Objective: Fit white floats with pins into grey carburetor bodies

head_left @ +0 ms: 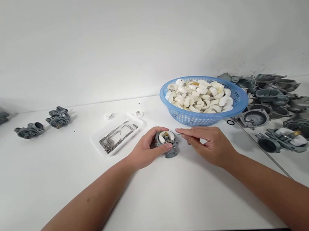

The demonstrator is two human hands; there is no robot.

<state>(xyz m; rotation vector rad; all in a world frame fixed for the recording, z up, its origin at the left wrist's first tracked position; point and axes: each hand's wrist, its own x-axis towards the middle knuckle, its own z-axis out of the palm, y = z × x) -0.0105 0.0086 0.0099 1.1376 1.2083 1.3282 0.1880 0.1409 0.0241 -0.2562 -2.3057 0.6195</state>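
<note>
My left hand (143,150) is wrapped round a grey metal carburetor body (171,153) on the white table, its thumb across the front. In the carburetor's open bowl side sits a white float (162,138) beside a brass part (166,134). Just to the right, my right hand (208,141) is closed in a pinch on what looks like a thin metal pin (179,133), mostly hidden by the fingers. Left of the carburetor, a white tray (113,153) contains many loose thin metal pins (108,144).
Behind my right hand stands a blue basket (209,119) heaped with white floats (199,97). Carburetor parts (272,90) are piled at the right, near a black ring (230,122). More carburetor bodies (29,131) lie at the left. A white wall (99,41) bounds the table's back.
</note>
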